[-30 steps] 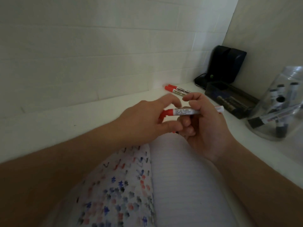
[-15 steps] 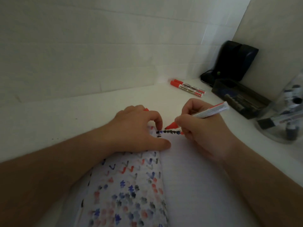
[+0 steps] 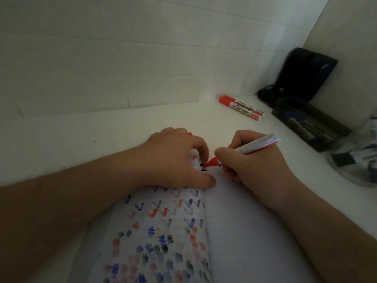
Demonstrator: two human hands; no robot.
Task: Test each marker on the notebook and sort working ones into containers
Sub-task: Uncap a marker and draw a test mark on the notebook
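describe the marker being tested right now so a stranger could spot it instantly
Start at the open notebook on the white desk. Just above its top edge the right hand holds a white-barrelled marker, red tip on the paper. Unlike the two red markers lying by the wall, it is uncapped and in a hand.

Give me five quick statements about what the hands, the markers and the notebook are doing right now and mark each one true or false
1. The right hand holds a red marker with its tip down on the notebook. True.
2. The left hand is lifted clear of the notebook. False: it rests on the page, beside the marker tip.
3. Two capped red markers lie side by side near the wall. True.
4. The notebook's left page is blank. False: it is covered in red, blue and black test marks.
5. The dark tray sits left of the notebook. False: it is at the right, in front of a black device.
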